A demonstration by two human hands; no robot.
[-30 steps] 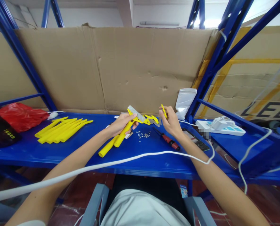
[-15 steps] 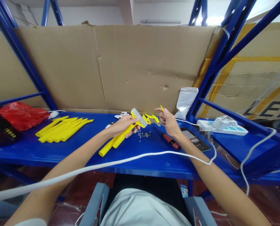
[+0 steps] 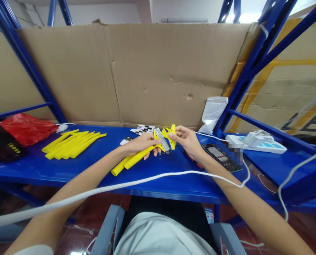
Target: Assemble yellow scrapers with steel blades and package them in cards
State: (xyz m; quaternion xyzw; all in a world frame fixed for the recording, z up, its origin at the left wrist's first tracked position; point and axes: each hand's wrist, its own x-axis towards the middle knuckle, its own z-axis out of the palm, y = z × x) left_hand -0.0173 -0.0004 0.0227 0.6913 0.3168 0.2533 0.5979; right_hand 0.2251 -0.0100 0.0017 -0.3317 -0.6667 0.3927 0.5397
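Observation:
My left hand is closed around a yellow scraper, whose tubular handle slants down to the left. A flat metal blade lies across the scraper's head under my left thumb. Close to the blade's right side, my right hand pinches a yellow plastic clamp plate between thumb and fingers. Whether plate and blade touch I cannot tell. Another yellow handle rests on the table beside the held one. Small screws lie scattered beneath my hands. A red and black screwdriver is mostly hidden by my right hand.
Several yellow handles lie in a row at left, near a red plastic bag. Black-and-white labelled pieces sit at the back. To the right are a phone and a white power strip. A white cable crosses in front.
My right hand has moved left and down to the scraper's head. It now holds the larger yellow clamp plate; before, a thin yellow edge showed at its fingers. My left hand keeps the scraper.

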